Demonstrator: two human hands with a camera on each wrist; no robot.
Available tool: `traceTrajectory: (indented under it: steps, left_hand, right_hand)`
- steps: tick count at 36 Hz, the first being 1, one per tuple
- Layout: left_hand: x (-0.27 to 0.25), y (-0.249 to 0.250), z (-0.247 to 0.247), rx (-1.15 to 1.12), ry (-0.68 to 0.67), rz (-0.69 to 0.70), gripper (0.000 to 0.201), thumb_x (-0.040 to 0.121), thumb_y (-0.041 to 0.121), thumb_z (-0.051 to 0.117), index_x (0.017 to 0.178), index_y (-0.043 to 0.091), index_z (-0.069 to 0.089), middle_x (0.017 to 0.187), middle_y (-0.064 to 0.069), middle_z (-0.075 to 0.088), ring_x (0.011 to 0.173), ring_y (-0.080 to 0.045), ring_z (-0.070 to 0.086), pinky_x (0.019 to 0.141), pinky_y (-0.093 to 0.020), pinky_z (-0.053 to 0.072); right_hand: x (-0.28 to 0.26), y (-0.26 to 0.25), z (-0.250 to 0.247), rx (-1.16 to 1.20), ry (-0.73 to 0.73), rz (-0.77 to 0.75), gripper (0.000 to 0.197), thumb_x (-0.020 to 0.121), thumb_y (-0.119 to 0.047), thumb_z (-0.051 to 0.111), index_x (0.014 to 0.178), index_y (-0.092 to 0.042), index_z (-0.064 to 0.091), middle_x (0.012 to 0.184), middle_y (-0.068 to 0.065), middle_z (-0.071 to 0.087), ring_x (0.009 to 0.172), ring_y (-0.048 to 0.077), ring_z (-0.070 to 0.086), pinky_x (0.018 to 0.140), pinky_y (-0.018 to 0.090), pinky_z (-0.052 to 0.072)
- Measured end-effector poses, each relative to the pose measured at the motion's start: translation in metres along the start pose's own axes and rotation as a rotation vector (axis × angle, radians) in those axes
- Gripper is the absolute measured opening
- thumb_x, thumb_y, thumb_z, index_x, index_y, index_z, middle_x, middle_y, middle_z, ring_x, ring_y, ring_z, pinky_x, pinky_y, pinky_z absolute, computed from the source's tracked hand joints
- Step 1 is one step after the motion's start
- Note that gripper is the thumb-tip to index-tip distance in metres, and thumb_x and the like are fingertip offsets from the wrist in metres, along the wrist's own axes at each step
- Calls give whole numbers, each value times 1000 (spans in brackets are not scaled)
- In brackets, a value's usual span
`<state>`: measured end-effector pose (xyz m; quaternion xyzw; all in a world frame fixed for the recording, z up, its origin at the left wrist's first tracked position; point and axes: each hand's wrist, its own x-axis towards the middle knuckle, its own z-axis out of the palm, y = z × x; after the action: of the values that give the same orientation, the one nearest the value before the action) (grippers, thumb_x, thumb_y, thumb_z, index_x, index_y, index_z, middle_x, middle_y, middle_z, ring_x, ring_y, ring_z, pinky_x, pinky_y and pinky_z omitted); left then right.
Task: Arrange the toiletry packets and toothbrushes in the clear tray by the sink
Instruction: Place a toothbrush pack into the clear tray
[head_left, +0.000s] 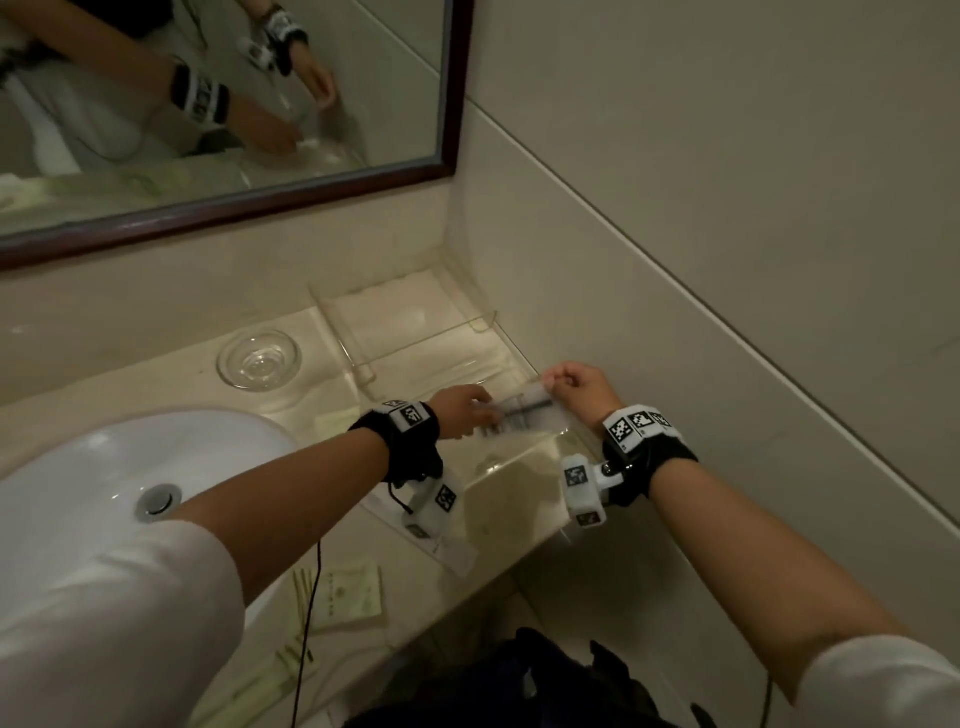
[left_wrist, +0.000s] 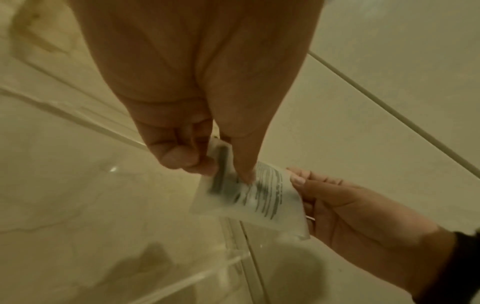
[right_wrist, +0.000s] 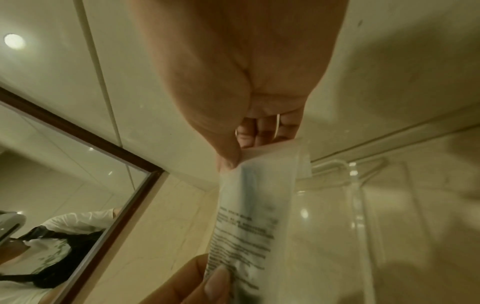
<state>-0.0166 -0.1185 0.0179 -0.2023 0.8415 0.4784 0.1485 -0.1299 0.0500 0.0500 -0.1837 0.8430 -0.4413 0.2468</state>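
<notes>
A translucent packet (head_left: 519, 415) with black print and a dark strip inside hangs between both hands, just above the front part of the clear tray (head_left: 337, 338) in the counter's corner. My left hand (head_left: 462, 415) pinches its left end between thumb and fingers (left_wrist: 182, 158). My right hand (head_left: 566, 384) pinches the opposite end, thumb against curled fingers. The left wrist view shows the packet (left_wrist: 254, 197) over the tray's clear wall (left_wrist: 78, 117). In the right wrist view the packet (right_wrist: 249, 216) stretches from my right hand (right_wrist: 239, 158) down past the tray (right_wrist: 355, 185).
A pale green packet (head_left: 348, 592) and long thin wrapped packets (head_left: 291, 660) lie on the counter's front edge. A small glass dish (head_left: 260, 358) stands left of the tray. The white sink (head_left: 104, 467) is at the left, a framed mirror (head_left: 452, 104) behind, tiled wall on the right.
</notes>
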Motion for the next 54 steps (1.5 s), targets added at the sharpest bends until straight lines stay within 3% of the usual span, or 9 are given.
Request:
traceTrajectory:
  steps: [8, 13, 18, 22, 33, 40, 46, 50, 54]
  left_hand:
    - [10, -32, -3, -504, 60, -184, 11, 91, 11, 60, 101, 9, 57, 78, -5, 60, 67, -14, 59, 59, -19, 53]
    - [23, -45, 5, -561, 145, -296, 13, 90, 11, 61, 77, 14, 60, 77, -12, 60, 75, -26, 58, 81, -41, 52]
    - [33, -40, 8, -614, 192, -372, 22, 90, 12, 61, 68, 12, 60, 41, 4, 58, 49, -15, 53, 59, -27, 46]
    - [42, -38, 9, -634, 232, -428, 29, 90, 17, 62, 62, 13, 61, 37, 4, 55, 46, -16, 51, 57, -27, 44]
    - [56, -35, 15, -765, 425, -523, 22, 89, 15, 61, 68, 18, 53, 65, 1, 54, 56, -12, 51, 52, -20, 43]
    - [58, -35, 17, -914, 427, -510, 17, 91, 16, 59, 106, 7, 58, 72, -3, 56, 62, -15, 54, 62, -23, 45]
    - [60, -33, 20, -881, 418, -549, 40, 92, 22, 58, 124, -2, 56, 88, -9, 61, 62, -14, 52, 61, -23, 45]
    - [62, -33, 23, -802, 430, -560, 40, 92, 28, 57, 120, 0, 60, 123, -21, 62, 84, -19, 53, 90, -38, 50]
    - [63, -35, 22, -800, 435, -561, 39, 93, 25, 56, 121, -2, 59, 126, -22, 60, 86, -17, 52, 76, -29, 46]
  right_hand:
    - [46, -2, 33, 55, 74, 115, 28, 79, -15, 70, 105, -10, 61, 95, 5, 63, 93, 21, 60, 93, 38, 51]
    - [71, 5, 46, -69, 21, 151, 29, 82, -24, 70, 106, -10, 60, 98, 5, 61, 98, 24, 59, 91, 32, 47]
    - [88, 8, 52, -234, -40, 94, 16, 87, -18, 63, 100, -9, 64, 105, 12, 67, 100, 28, 62, 89, 33, 48]
    - [98, 12, 54, -326, -55, 49, 17, 91, -14, 57, 104, -7, 65, 108, 13, 67, 99, 28, 62, 80, 27, 45]
    - [113, 20, 56, -490, -81, 25, 21, 89, 0, 47, 104, -8, 61, 107, 14, 65, 96, 29, 61, 72, 24, 40]
    - [115, 23, 52, -574, -56, -85, 16, 88, -3, 48, 89, -9, 62, 94, 16, 64, 74, 25, 58, 63, 24, 40]
    - [107, 21, 52, -724, -57, -175, 20, 85, 3, 41, 83, -6, 59, 89, 14, 65, 77, 29, 62, 66, 34, 51]
    - [105, 19, 49, -852, -112, -211, 16, 86, 3, 48, 95, -4, 59, 101, 16, 64, 92, 31, 63, 70, 33, 48]
    - [106, 21, 52, -900, -120, -257, 22, 90, 4, 43, 107, -1, 55, 113, 18, 59, 100, 32, 60, 79, 35, 48]
